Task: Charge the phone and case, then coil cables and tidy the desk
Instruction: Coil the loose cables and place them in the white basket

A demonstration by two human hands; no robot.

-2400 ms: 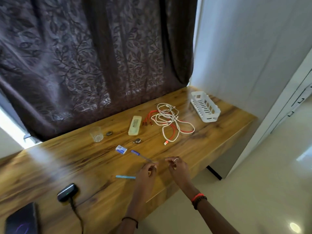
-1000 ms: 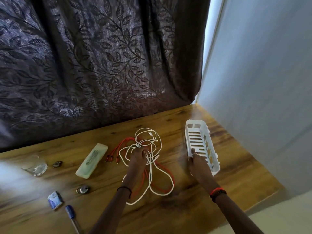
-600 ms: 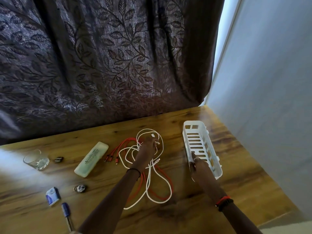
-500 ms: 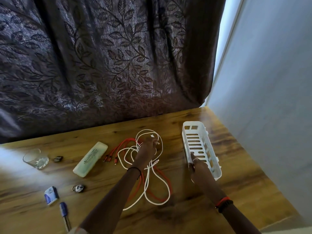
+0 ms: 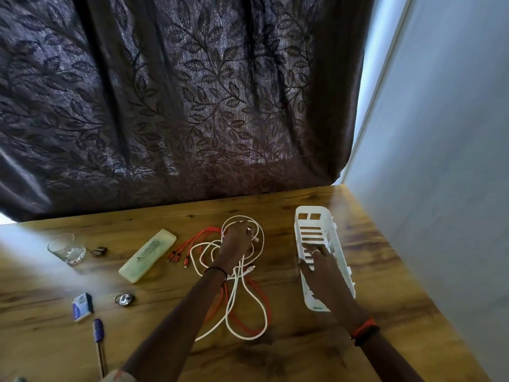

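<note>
Desk [image 5: 385, 260] runs along curtain [image 5: 176, 100], wall on right. Tangled cables [image 5: 245, 307] lie mid-desk, left hand [image 5: 236, 244] on their far part. Basket [image 5: 319, 238] right of cables, right hand [image 5: 321, 268] resting in it. Left of cables: flat case [image 5: 147, 255], then glass [image 5: 67, 248] with small object [image 5: 99, 251] just beside it. Nearer the front edge: keyring [image 5: 124, 299], small box [image 5: 82, 306], pen [image 5: 99, 337].
</note>
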